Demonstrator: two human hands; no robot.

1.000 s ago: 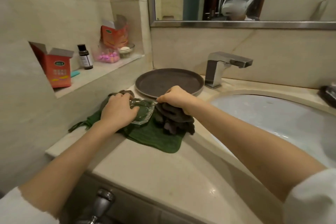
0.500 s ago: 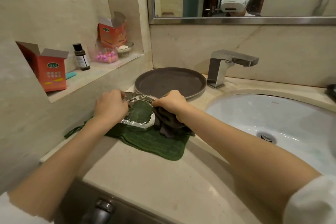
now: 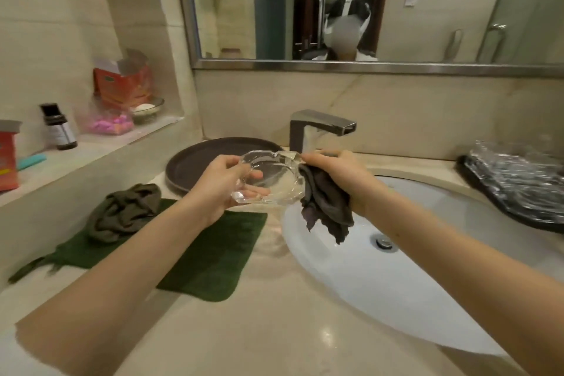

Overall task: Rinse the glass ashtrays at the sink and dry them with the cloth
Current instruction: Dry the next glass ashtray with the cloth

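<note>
Counter: beige stone counter (image 3: 274, 330), bare at the near edge; green mat (image 3: 213, 253) lies flat at the left.
Left hand (image 3: 219, 189): grasps the clear glass ashtray (image 3: 271, 180) from below, lifted above the left rim of the sink (image 3: 381, 284).
Right hand (image 3: 338, 174): clenched on a crumpled dark cloth (image 3: 326, 207), touching the ashtray's right edge.
Far right: more ashtrays (image 3: 518, 177), stacked.

The clear, faceted glass ashtray (image 3: 270, 180) at the centre looks smooth and glinting, while the dark grey cloth (image 3: 328, 207) hanging at its 3 o'clock side is soft, matt and crumpled. The flat green terry mat (image 3: 213, 256) at 7 o'clock is nubbly and dull on the polished beige stone counter (image 3: 274, 330). At 12 o'clock stands the brushed-metal square tap (image 3: 320, 128), and at 4 o'clock lies the glossy white ceramic basin (image 3: 381, 278).
</note>
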